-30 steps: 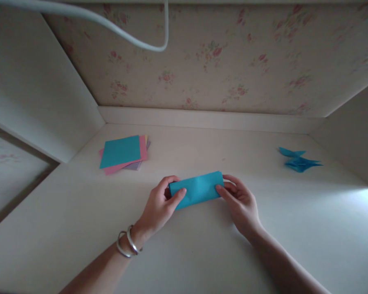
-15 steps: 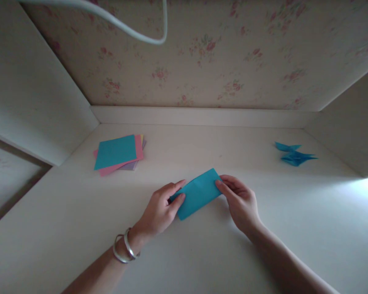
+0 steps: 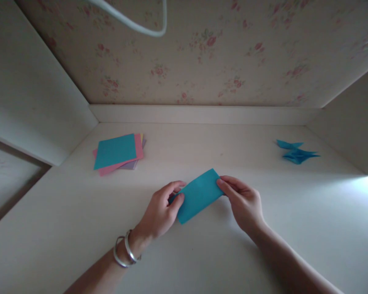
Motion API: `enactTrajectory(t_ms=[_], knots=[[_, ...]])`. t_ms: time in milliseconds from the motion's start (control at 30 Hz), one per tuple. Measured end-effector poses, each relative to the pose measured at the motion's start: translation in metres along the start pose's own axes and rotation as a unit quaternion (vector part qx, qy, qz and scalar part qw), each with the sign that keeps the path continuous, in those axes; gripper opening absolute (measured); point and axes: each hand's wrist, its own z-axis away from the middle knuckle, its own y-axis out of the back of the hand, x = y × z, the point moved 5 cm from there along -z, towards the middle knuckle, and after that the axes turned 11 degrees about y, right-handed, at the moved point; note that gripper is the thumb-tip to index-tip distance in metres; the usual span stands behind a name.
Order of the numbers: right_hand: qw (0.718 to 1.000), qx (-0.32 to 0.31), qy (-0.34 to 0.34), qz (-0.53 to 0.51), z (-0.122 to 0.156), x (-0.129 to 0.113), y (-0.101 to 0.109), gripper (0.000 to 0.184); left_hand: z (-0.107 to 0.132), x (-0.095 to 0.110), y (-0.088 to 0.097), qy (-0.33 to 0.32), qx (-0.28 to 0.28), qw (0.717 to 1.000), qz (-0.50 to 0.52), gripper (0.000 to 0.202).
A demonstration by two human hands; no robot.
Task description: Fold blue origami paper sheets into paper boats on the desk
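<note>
A folded blue paper rectangle (image 3: 198, 195) lies tilted on the white desk (image 3: 202, 253), its right end farther from me. My left hand (image 3: 160, 210), with silver bangles on the wrist, pinches the paper's left end with curled fingers. At the right end, my right hand (image 3: 243, 202) grips the paper between thumb and fingertips. Both hands rest low on the desk surface.
A stack of square coloured papers (image 3: 118, 152), blue on top of pink and purple, lies at the back left. Folded blue paper shapes (image 3: 295, 152) sit at the back right. White side panels and a floral back wall enclose the desk. A white cable (image 3: 131, 24) hangs overhead.
The blue paper has turned from nearly level to tilted, right end away from me. Both hands stayed on its ends and shifted slightly with it.
</note>
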Motion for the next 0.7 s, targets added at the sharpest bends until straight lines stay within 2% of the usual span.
enactTrajectory(t_ms=[100,200,333,533,700], knots=[[0.999,-0.037,0.004,0.01,0.0027,-0.004,-0.0054,0.029,0.0025,0.003,-0.0013,0.0,-0.007,1.0,0.008,0.037],[0.998,-0.055,0.004,0.02,0.0053,-0.0075,-0.0083,0.028,0.0036,0.0073,-0.0038,-0.021,-0.024,0.999,0.015,0.035],[0.999,-0.049,0.001,0.021,0.0069,-0.0085,-0.0085,0.03,0.0028,0.0083,-0.0041,-0.038,-0.019,0.999,0.009,0.033],[0.999,-0.041,-0.024,-0.005,0.008,-0.0037,-0.01,0.032,0.0054,0.0085,-0.0064,-0.121,-0.012,0.99,-0.067,0.036],[0.997,-0.035,-0.051,-0.042,0.0087,-0.001,-0.0099,0.032,0.0081,0.0092,-0.0065,-0.149,-0.003,0.986,-0.075,0.035]])
